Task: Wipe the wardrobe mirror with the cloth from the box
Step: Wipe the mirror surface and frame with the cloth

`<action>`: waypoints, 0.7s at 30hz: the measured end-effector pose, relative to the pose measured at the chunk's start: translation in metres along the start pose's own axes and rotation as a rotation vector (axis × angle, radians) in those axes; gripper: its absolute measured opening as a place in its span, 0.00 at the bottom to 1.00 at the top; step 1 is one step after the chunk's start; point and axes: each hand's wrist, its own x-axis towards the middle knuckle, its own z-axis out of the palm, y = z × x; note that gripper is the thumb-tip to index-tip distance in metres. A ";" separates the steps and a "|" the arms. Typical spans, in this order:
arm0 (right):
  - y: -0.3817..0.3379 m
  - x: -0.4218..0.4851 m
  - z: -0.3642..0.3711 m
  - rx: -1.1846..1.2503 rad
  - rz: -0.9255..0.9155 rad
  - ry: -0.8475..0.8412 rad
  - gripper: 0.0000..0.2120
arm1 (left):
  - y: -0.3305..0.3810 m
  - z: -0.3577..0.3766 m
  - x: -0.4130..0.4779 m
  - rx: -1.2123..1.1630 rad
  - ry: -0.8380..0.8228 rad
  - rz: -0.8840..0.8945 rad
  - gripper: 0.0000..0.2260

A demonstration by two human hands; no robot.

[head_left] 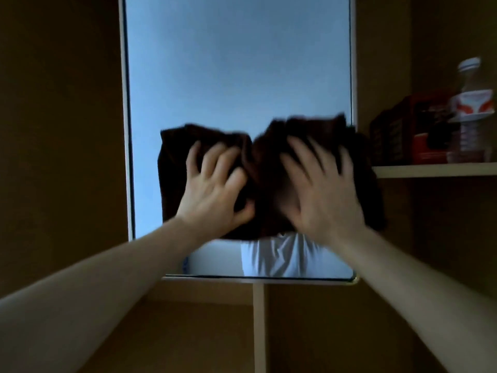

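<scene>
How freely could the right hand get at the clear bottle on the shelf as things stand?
Probably yes, but not directly: the right hand presses the cloth on the mirror beside the shelf, and the red box stands between it and the bottle, so it would reach over.

Shelf (435,170): pale board, at right.
Bottle (470,111): clear, white cap, red-and-white label, upright on shelf.
Pack (419,130): red and dark, just left of bottle.
</scene>
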 end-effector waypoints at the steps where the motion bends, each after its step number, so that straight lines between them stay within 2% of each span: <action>1: -0.009 -0.025 0.002 0.013 -0.050 -0.038 0.29 | 0.006 -0.001 -0.023 -0.014 -0.015 0.086 0.22; 4: -0.028 -0.084 0.004 0.028 -0.229 -0.149 0.28 | 0.020 -0.010 -0.072 -0.061 -0.103 0.346 0.20; 8: -0.014 -0.069 0.003 0.064 -0.348 -0.165 0.28 | 0.007 -0.012 -0.058 -0.056 -0.122 0.448 0.17; 10: 0.001 -0.030 0.002 0.052 -0.359 -0.120 0.27 | -0.008 -0.011 -0.032 -0.020 -0.104 0.365 0.18; 12: 0.018 0.020 -0.001 0.005 -0.306 -0.057 0.28 | -0.027 -0.012 0.002 0.030 -0.085 0.198 0.20; 16: 0.026 0.093 -0.013 -0.024 -0.064 -0.014 0.30 | -0.050 -0.016 0.060 0.061 -0.084 -0.118 0.20; 19: 0.011 0.090 -0.009 -0.015 0.044 0.042 0.30 | -0.042 -0.013 0.058 0.045 -0.047 -0.203 0.19; 21: 0.000 0.063 -0.004 0.000 0.029 0.060 0.29 | -0.033 -0.009 0.033 0.030 -0.023 -0.164 0.20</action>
